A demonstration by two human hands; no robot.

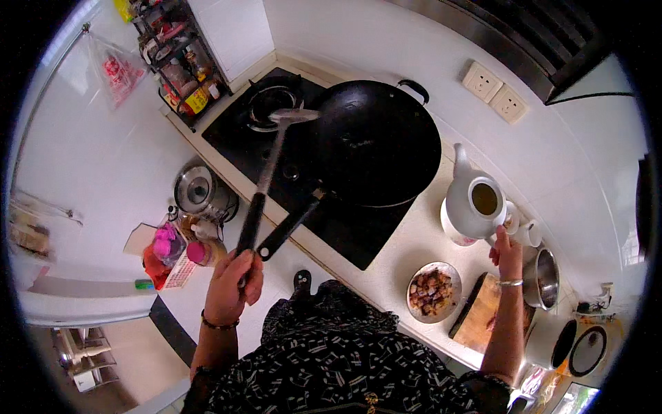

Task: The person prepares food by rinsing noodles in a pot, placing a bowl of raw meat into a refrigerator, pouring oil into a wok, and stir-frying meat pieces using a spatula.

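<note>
My left hand [235, 284] is closed around the black handle of a metal spatula [273, 155], whose head is over the stove's left side. A black wok [380, 145] sits on the black glass cooktop [357, 240], its handle [292, 225] pointing toward me. My right hand [507, 253] grips the near side of a white ceramic spouted pot [460, 202], its round opening showing brownish liquid. Part of a white container [446, 227] shows beneath the pot. Nearer me, a bowl of browned, diced food [432, 292] stands on the counter beside a wooden cutting board [481, 315].
White cups [528, 234], a steel bowl [547, 279] and a white pot [551, 341] line the counter's right side. A rack of bottles [186, 77] stands beyond the stove's left end. A range hood [538, 41] hangs at the upper right. A metal pot [196, 189] sits low on the left.
</note>
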